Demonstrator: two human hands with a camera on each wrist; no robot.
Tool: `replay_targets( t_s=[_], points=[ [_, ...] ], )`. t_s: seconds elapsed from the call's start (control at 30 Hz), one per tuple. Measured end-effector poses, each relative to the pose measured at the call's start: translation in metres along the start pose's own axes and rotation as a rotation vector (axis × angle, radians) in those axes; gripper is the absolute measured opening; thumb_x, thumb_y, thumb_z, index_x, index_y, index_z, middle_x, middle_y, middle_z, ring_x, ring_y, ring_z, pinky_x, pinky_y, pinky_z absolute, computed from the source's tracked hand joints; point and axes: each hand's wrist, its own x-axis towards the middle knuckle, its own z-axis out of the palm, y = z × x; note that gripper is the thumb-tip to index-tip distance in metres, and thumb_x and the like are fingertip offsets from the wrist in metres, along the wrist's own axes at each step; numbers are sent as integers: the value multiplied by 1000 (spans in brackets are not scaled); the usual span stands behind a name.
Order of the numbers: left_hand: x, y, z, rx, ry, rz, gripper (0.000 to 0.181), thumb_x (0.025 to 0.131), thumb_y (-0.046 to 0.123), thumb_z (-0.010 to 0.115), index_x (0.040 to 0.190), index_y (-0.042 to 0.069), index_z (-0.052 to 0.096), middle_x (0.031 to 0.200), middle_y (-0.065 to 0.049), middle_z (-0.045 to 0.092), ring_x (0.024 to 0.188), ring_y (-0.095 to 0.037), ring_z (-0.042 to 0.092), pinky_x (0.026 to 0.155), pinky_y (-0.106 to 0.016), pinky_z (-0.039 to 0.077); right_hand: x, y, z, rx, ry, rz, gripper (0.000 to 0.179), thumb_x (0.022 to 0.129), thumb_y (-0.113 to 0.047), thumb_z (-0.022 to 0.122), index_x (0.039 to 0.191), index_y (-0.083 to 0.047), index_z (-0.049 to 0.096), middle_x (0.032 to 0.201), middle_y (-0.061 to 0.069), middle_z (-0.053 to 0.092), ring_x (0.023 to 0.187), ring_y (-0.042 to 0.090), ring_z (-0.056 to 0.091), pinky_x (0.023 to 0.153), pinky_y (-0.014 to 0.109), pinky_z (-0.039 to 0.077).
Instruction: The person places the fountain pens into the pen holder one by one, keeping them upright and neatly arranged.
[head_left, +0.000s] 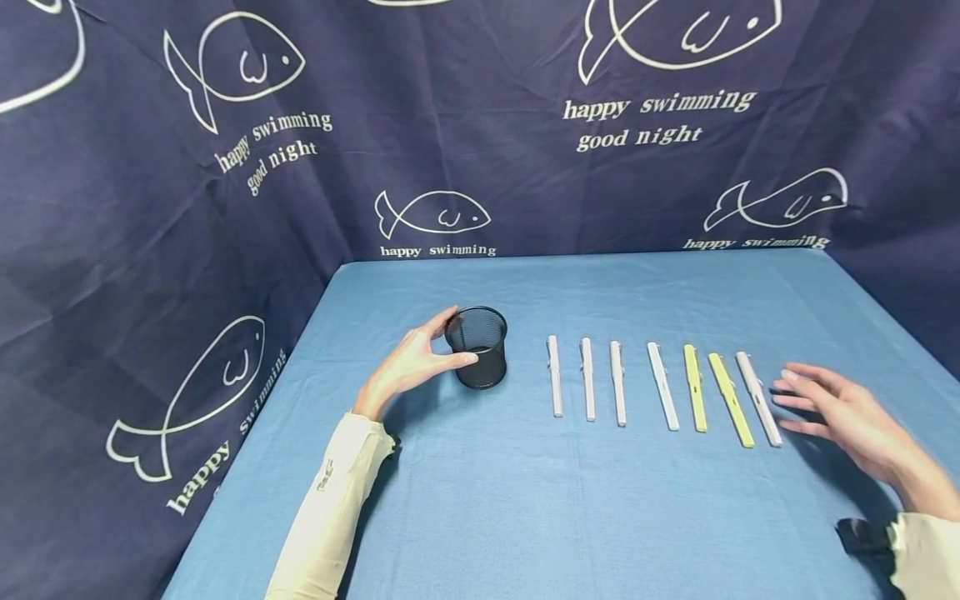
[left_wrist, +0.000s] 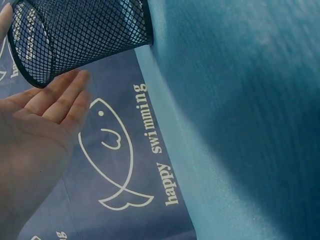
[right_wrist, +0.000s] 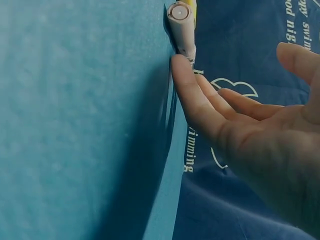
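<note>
"Left of centre on the blue cloth-covered table (head_left: 480, 508): round black wire-mesh cup (head_left: 489, 372), upright. Left hand (head_left: 408, 362) is at its left side."

"Grasping it?"

"Can't tell. Thumb at the front near the rim, other fingers round the back left, nearly straight in the left wrist view. Pressure doesn't show."

"Moving right?"

"Row of separate pens, lying flat: three slim pale-pink pens (head_left: 588, 382), one slim white pen (head_left: 663, 387), two slim yellow pens (head_left: 731, 401), then a last slim pale-pink pen (head_left: 759, 399). Right hand (head_left: 858, 421) just right of that one, fingers spread and loose, holding nothing."

"What could go wrong?"

"Cup might slide or tip if the left thumb pushes harder than the fingers opposite; it looks light. Over right, the end pen lies near its yellow neighbour, so a sideways nudge from the fingertips could shove one into the other."

"Hard to see?"

"Left fingertips, mostly behind the cup from the head. Left wrist view cuts off the thumb and part of the cup. Right wrist view gets one pale pen end-on plus a yellow sliver behind; can't say whether the nearest fingertip touches the pen. White right sleeve (head_left: 926, 554) runs out of the head view."
</note>
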Motion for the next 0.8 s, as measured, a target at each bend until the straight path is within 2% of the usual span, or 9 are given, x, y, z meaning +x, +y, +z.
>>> replay_targets(
  t_s=[0.2,0.47,0.57,0.67,0.8],
  points=[
    [0,1,0,-3,0,-4,98,85,55,80,163,19,34,158,-8,45,145,-27,43,114,-51,37,5,-1,-4,-8,-31,41,77,114,-35,39,152,24,7,115,-9,56,92,-12,59,79,34,61],
    [1,1,0,-3,-4,0,97,85,56,80,163,19,35,158,-8,45,145,-28,43,114,-51,37,10,-2,-10,31,-81,74,78,114,-35,39,151,25,6,108,-19,58,93,-10,61,81,36,61],
    [1,1,0,-5,-7,8,96,86,53,80,163,17,35,158,-9,45,144,-30,43,114,-53,37,12,-3,-12,28,-101,88,77,114,-34,39,151,25,7,111,-16,59,94,-9,61,82,37,61],
    [1,0,-1,-6,-9,15,96,86,52,81,163,16,35,158,-10,46,144,-32,44,114,-54,37,14,-3,-12,10,-112,98,76,114,-35,39,151,25,9,117,-7,59,94,-9,61,83,37,60],
    [1,0,-1,-2,-7,6,97,85,54,81,163,18,35,157,-8,48,144,-30,44,114,-53,37,16,-3,-12,2,-115,107,75,114,-34,40,151,25,12,119,-1,59,94,-7,61,84,38,60]
  ],
)
